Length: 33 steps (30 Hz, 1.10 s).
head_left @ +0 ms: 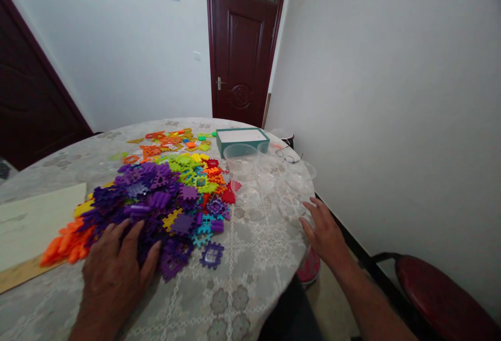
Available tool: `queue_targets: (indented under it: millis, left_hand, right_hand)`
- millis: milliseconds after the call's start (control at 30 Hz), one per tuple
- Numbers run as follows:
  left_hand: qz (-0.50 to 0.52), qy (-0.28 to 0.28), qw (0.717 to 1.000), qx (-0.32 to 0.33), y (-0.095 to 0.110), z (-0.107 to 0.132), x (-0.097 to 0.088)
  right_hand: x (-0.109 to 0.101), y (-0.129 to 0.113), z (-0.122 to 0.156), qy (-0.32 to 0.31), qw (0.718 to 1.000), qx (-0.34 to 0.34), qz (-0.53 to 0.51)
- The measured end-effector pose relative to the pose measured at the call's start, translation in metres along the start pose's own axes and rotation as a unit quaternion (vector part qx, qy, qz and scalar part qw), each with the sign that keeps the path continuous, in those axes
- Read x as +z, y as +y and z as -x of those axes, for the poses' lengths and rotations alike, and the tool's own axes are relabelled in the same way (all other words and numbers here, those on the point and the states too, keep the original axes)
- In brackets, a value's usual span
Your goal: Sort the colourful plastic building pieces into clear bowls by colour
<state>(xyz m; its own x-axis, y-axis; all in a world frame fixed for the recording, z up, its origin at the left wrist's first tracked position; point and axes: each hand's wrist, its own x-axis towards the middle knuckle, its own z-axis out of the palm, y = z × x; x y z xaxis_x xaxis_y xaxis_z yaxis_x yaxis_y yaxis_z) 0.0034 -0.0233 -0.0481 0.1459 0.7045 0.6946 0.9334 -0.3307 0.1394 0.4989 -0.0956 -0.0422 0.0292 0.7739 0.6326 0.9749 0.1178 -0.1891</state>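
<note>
Head view, left hand [115, 267]: open on notched purple plastic pieces [151, 182], perhaps steadying them
Right hand [323, 227]: spread loosely beside clear round plastic tubs [288, 195], likely set within reach

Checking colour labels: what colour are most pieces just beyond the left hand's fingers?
The pieces are mostly purple; best seen in the head view.

I face a cloth-covered table [250, 273] bearing heaped plastic pieces [156, 190], clear containers [242, 163] and a green box [242, 135].
</note>
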Motion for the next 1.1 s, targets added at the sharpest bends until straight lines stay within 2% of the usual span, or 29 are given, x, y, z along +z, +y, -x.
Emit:
queue_targets:
  millis: [167,333,467,567,633,667,767,900,1000,1100]
  left_hand:
    - [-0.005,0.002,1.0,0.011,-0.004,0.002,0.002]
    - [-0.006,-0.001,1.0,0.01,-0.005,0.001,0.002]
    - [-0.005,0.005,1.0,0.006,-0.002,0.0,-0.001]
    - [-0.011,0.013,1.0,-0.004,0.003,0.001,-0.006]
    - [-0.011,0.02,1.0,-0.012,0.009,0.001,-0.009]
    - [-0.009,0.018,1.0,-0.012,0.012,0.002,-0.011]
    - [-0.007,0.007,1.0,-0.003,0.02,0.002,-0.016]
    - [-0.015,-0.024,1.0,0.01,0.027,0.006,-0.023]
    - [-0.04,-0.031,0.998,-0.037,0.026,0.009,-0.027]
    - [-0.06,-0.031,0.992,-0.108,0.022,0.01,-0.024]
  right_hand:
    - [0.013,-0.001,-0.006,0.02,1.0,0.001,-0.019]
    - [0.019,-0.001,-0.012,0.015,1.0,0.003,-0.009]
    - [0.016,-0.001,-0.014,0.008,1.0,0.011,0.002]
    - [0.008,-0.014,-0.009,0.048,0.998,0.017,0.022]
    - [0.003,-0.03,-0.003,0.066,0.998,0.007,0.001]
    - [0.002,-0.041,-0.001,0.053,0.998,-0.007,-0.027]
    - [0.006,-0.08,0.005,-0.064,0.988,-0.066,-0.123]
    - [0.026,-0.137,0.002,-0.207,0.949,-0.154,-0.179]
    - [0.044,-0.174,-0.008,-0.263,0.919,-0.225,-0.186]
    - [0.064,-0.202,-0.025,-0.273,0.912,-0.255,-0.172]
